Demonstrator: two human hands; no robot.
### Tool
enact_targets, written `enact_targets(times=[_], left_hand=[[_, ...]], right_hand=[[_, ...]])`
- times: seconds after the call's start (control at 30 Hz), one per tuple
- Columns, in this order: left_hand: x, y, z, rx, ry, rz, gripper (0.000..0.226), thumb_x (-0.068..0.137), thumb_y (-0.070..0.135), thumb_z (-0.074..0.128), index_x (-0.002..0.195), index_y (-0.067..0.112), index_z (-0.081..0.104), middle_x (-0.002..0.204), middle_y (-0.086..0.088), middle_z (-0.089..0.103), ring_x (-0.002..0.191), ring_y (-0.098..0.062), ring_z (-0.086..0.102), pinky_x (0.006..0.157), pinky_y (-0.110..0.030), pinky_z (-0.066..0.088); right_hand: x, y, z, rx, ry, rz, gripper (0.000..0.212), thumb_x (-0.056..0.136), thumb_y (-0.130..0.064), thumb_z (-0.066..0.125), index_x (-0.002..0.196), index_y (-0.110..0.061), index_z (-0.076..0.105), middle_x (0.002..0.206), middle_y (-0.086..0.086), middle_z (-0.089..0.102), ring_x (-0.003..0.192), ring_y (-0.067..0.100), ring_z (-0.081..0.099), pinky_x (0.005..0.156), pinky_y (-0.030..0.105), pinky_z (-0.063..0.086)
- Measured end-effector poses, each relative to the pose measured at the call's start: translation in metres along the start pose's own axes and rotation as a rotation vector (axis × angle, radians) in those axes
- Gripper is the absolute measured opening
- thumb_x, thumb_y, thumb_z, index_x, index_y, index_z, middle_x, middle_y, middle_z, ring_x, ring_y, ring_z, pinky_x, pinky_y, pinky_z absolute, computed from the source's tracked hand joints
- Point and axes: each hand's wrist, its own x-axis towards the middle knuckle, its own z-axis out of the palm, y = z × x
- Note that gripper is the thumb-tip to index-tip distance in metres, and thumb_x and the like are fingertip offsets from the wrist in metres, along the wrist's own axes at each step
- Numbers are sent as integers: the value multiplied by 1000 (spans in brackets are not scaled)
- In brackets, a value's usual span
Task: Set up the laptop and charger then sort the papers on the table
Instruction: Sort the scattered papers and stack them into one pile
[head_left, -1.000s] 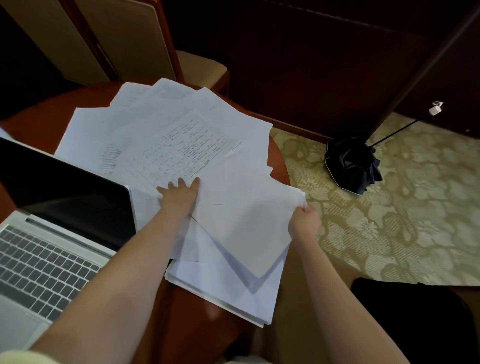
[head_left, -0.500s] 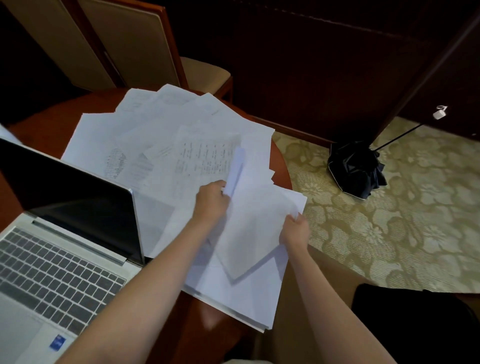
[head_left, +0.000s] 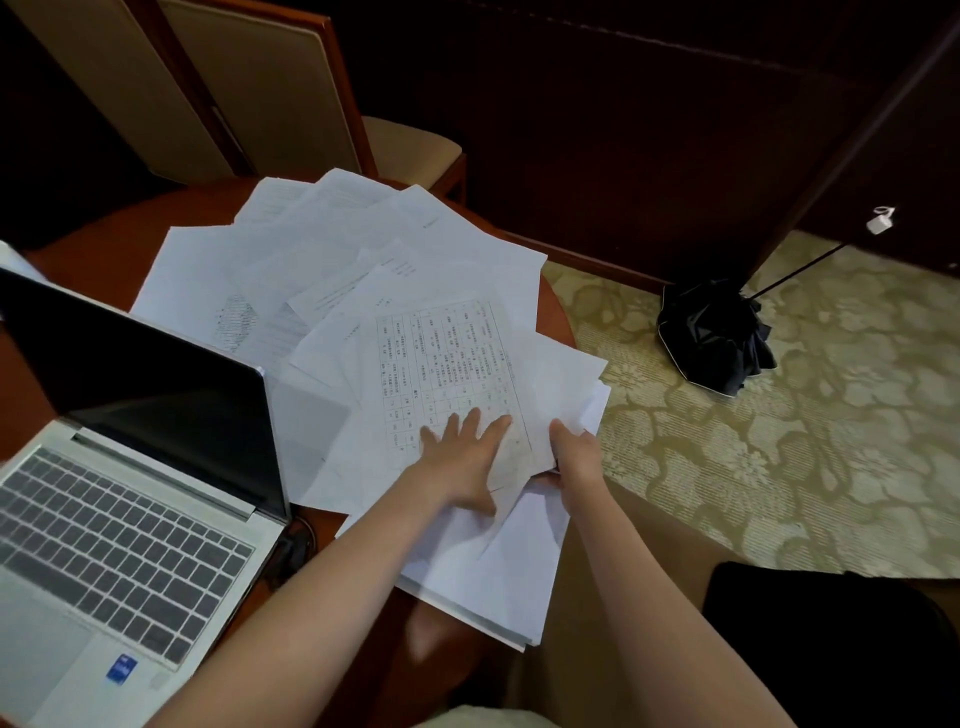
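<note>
**Two hands on the paper heap, working from its right edge**

Both hands meet at the near-right side of the pile. The left hand (head_left: 467, 460) lies flat, fingers spread, pressing a printed form (head_left: 441, 364) whose long axis runs away from the person. Just beside it, the right hand (head_left: 574, 460) pinches the edge of the blank sheets (head_left: 576, 384) that overhang the round table (head_left: 98, 244). A squared stack (head_left: 493, 577) sits directly under both wrists. The unsorted loose papers (head_left: 311, 249) fan out up and to the left, nearer the left hand. The open laptop (head_left: 130, 519) stands further left, its screen dark. I cannot make out a charger.
</note>
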Motion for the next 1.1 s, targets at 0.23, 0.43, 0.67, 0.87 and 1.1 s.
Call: enact_targets(times=[0.23,0.43,0.67,0.87,1.1], left_hand=[[-5,0,9,-5,2,-49,96,84,30,59,148,25,-12,157,-11,-12,145,-35,-7,108,-66,10],[-7,17,17,4,131,-62,87,89,44,51,150,20,-7,158,-7,-8,146,-33,-1,111,-61,10],[-4,1,25,43,455,47,60,25,12,92,83,14,73,53,0,57,34,-13,52,27,-16,32],[-24,-11,-9,-757,720,-177,19,89,9,53,105,13,62,86,-1,61,76,-18,57,61,-14,36],[-44,-17,-20,-1126,647,-69,29,79,2,60,77,31,61,67,15,55,53,1,43,59,-8,37]], right_hand=[[3,3,0,-162,70,-130,49,93,-13,45,142,-15,36,130,8,54,114,30,55,94,43,49],[8,1,-5,-588,198,-490,25,93,-21,52,112,-11,64,132,4,52,112,19,54,82,27,41],[13,-21,-8,-630,170,-492,11,96,-8,37,88,-8,45,73,8,50,72,28,50,49,30,29],[35,-56,-7,-677,169,-494,8,95,-4,37,91,-9,43,78,6,47,70,23,46,53,28,32],[49,-102,24,-561,199,-489,23,93,-10,47,109,-2,62,103,17,65,90,33,63,84,44,52]])
